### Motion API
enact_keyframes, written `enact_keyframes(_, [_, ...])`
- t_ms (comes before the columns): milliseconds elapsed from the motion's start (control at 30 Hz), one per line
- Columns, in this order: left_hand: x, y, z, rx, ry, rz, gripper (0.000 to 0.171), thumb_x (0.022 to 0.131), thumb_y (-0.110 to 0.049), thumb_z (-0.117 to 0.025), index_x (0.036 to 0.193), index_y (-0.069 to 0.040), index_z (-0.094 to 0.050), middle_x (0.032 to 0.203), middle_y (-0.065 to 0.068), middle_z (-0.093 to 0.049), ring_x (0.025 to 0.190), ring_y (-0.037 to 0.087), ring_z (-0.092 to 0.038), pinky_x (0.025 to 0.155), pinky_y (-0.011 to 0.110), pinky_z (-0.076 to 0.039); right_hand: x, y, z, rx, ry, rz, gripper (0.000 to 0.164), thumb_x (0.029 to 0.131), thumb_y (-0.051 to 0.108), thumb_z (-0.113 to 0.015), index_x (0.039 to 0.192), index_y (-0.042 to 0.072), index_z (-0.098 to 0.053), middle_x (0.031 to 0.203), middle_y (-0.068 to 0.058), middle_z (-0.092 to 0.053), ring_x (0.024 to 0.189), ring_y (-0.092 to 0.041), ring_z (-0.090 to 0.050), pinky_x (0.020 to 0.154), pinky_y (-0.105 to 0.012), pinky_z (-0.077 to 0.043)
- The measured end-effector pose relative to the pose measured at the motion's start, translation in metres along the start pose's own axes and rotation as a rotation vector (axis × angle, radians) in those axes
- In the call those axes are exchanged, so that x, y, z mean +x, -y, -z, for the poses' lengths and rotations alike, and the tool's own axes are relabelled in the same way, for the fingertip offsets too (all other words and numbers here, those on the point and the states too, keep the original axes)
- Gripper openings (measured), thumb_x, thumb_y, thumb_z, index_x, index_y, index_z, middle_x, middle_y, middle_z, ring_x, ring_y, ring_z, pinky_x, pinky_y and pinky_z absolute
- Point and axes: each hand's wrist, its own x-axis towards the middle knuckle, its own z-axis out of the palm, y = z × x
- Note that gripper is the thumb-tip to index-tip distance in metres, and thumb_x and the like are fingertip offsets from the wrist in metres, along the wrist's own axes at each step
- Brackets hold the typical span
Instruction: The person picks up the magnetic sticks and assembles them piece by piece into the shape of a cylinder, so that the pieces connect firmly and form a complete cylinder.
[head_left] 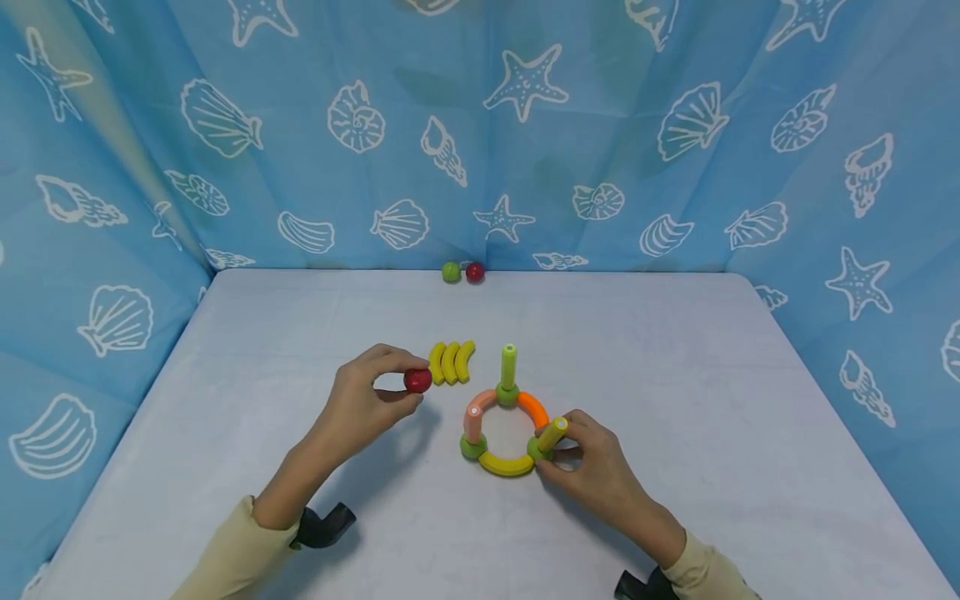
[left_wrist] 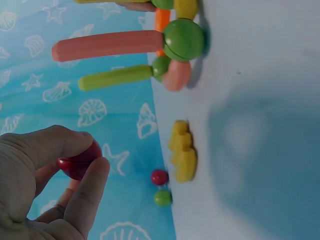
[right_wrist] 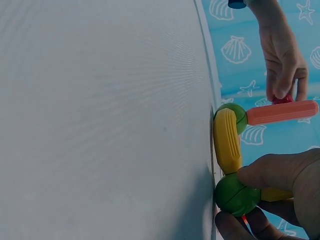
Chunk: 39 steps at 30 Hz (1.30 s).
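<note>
My left hand [head_left: 367, 398] pinches a red ball [head_left: 417, 381] between thumb and fingertips, held above the table. In the left wrist view a seam line runs across this ball [left_wrist: 80, 162]. To its right stands a ring of curved rods: orange [head_left: 535, 409], yellow [head_left: 506, 465] and pink [head_left: 485, 401], joined by three green balls. Upright from the balls rise a light green rod [head_left: 509, 367], a pink rod [head_left: 473, 423] and a yellow rod [head_left: 553, 433]. My right hand [head_left: 600, 468] grips the right-hand green ball [right_wrist: 237, 195], under the yellow rod.
Three yellow curved pieces [head_left: 450, 363] lie side by side behind the ring, just right of the left hand. At the table's back edge sit a green ball [head_left: 451, 272] and another red ball [head_left: 475, 272]. A blue shell-patterned curtain [head_left: 480, 125] hangs behind the white table [head_left: 675, 358].
</note>
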Motion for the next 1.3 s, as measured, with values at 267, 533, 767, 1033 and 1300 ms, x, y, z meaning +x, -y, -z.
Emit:
enact_keyframes(267, [0.015, -0.011, -0.011, -0.050, 0.027, 0.002, 0.037, 0.078, 0.005, -0.083, 0.112, -0.006, -0.074, 0.110, -0.001, -0.063, 0.103, 0.018, -0.063, 0.073, 0.026, -0.059, -0.001, -0.003, -0.002, -0.007, -0.004, -0.019, 0.036, 0.069, -0.009, -0.085, 0.093, 0.012, -0.068, 0.091, 0.006, -0.055, 0.084, -0.011, -0.066, 0.069, -0.025, -0.059])
enact_keyframes(533, [0.034, -0.025, -0.022, -0.045, 0.050, -0.022, 0.037, 0.080, 0.000, -0.082, 0.114, -0.013, -0.074, 0.112, -0.005, -0.063, 0.105, 0.016, -0.061, 0.074, 0.026, -0.059, 0.002, -0.004, -0.003, -0.002, -0.009, -0.015, 0.036, 0.069, -0.009, -0.086, 0.094, 0.011, -0.069, 0.092, 0.006, -0.056, 0.085, -0.011, -0.065, 0.069, -0.025, -0.059])
enact_keyframes(767, [0.049, -0.035, -0.027, -0.042, 0.056, -0.085, 0.038, 0.080, 0.000, -0.082, 0.114, -0.013, -0.074, 0.113, -0.005, -0.064, 0.104, 0.014, -0.061, 0.077, 0.025, -0.058, 0.004, -0.004, -0.003, 0.006, -0.010, -0.015, 0.035, 0.070, -0.008, -0.086, 0.094, 0.012, -0.069, 0.092, 0.006, -0.056, 0.086, -0.012, -0.065, 0.069, -0.025, -0.059])
enact_keyframes(1033, [0.064, -0.040, -0.037, -0.034, 0.070, -0.153, 0.036, 0.081, 0.001, -0.081, 0.114, -0.010, -0.074, 0.111, -0.001, -0.065, 0.102, 0.013, -0.062, 0.077, 0.024, -0.058, 0.005, -0.003, -0.003, 0.030, -0.005, 0.002, 0.034, 0.071, -0.008, -0.085, 0.096, 0.010, -0.070, 0.094, 0.006, -0.057, 0.087, -0.013, -0.065, 0.069, -0.026, -0.059])
enact_keyframes(1300, [0.073, -0.042, -0.042, -0.052, 0.112, -0.138, 0.034, 0.082, 0.004, -0.078, 0.113, -0.006, -0.073, 0.111, 0.001, -0.064, 0.103, 0.016, -0.063, 0.076, 0.025, -0.058, 0.006, -0.003, -0.005, 0.047, 0.008, -0.007, 0.033, 0.072, -0.007, -0.084, 0.097, 0.010, -0.071, 0.094, 0.006, -0.057, 0.087, -0.013, -0.065, 0.070, -0.026, -0.059])
